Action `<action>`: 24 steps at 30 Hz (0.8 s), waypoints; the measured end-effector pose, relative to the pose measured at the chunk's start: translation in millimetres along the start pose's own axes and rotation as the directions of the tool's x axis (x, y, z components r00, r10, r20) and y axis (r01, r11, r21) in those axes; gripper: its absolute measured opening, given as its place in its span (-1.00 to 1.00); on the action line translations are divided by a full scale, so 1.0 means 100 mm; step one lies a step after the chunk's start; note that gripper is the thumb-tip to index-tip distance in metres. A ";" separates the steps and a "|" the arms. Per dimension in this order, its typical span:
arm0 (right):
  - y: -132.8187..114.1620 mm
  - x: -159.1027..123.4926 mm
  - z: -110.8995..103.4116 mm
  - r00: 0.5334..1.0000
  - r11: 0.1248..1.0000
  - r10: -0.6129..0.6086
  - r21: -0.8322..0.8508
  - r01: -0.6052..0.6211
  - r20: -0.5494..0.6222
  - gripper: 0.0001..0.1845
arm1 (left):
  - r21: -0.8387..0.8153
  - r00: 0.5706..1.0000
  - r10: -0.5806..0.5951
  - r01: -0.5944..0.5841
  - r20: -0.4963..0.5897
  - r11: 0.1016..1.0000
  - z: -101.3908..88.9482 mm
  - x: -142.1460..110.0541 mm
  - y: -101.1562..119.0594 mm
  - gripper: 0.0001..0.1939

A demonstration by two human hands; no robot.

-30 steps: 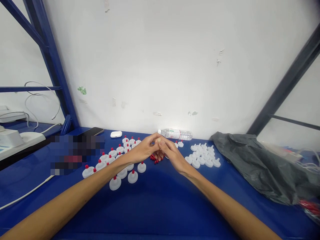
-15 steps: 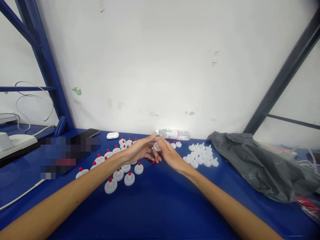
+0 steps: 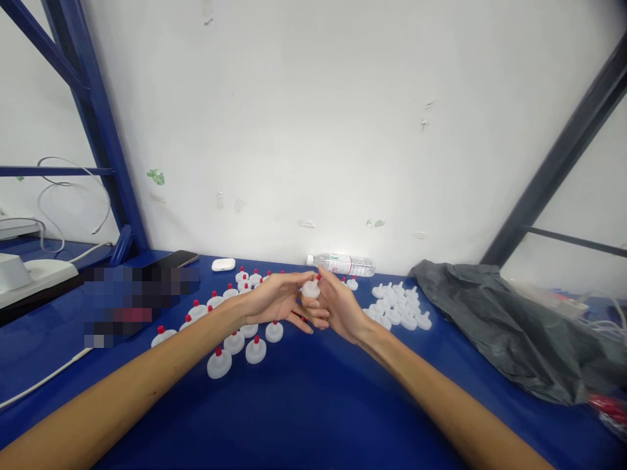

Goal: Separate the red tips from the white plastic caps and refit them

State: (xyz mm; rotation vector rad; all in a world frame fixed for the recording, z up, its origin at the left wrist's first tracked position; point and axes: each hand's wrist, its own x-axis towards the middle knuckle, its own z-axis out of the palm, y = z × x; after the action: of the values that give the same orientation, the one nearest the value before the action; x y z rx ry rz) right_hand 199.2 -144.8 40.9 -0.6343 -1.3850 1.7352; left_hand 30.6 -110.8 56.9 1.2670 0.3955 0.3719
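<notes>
Between my two hands is a white nozzle cap (image 3: 310, 289) with a red tip, held above the table. My left hand (image 3: 277, 297) grips its round base with the fingertips. Closed about the spout side, my right hand (image 3: 339, 307) has its thumb near the red tip and its fingers curled beneath. To the left and below stand several white nozzle caps with red tips (image 3: 255, 351). Several white nozzle caps without red tips (image 3: 396, 305) lie grouped on the right. Small red tips (image 3: 302, 318) lie behind my fingers, mostly hidden.
A clear plastic bottle (image 3: 343, 264) lies along the wall, with a white earbud case (image 3: 223, 264) to its left. A dark phone (image 3: 182, 258) rests farther left. On the right, a grey plastic bag (image 3: 509, 326) spreads over the blue table (image 3: 313, 405).
The nozzle cap has turned, so its spout and red tip now show, pointing up and right. My hands have shifted slightly downward, and the right fingers have curled beneath the cap.
</notes>
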 end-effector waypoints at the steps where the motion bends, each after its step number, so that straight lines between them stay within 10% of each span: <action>1: -0.02 -0.01 0.00 1.000 1.000 0.000 0.016 0.000 0.017 -0.54 | 0.005 1.000 -0.005 0.005 -0.003 1.000 0.00 0.00 0.00 -0.47; 24: 0.09 0.03 -0.04 0.996 0.998 -0.057 -0.003 0.057 -0.066 -0.52 | 0.064 0.998 0.040 -0.037 -0.047 0.997 -0.02 0.02 -0.03 -0.45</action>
State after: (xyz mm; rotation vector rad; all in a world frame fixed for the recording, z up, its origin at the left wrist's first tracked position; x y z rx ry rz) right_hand 198.0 -140.7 31.3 -0.6410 -1.3460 1.6538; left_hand 31.2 -108.6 53.3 1.3303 0.4271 0.4258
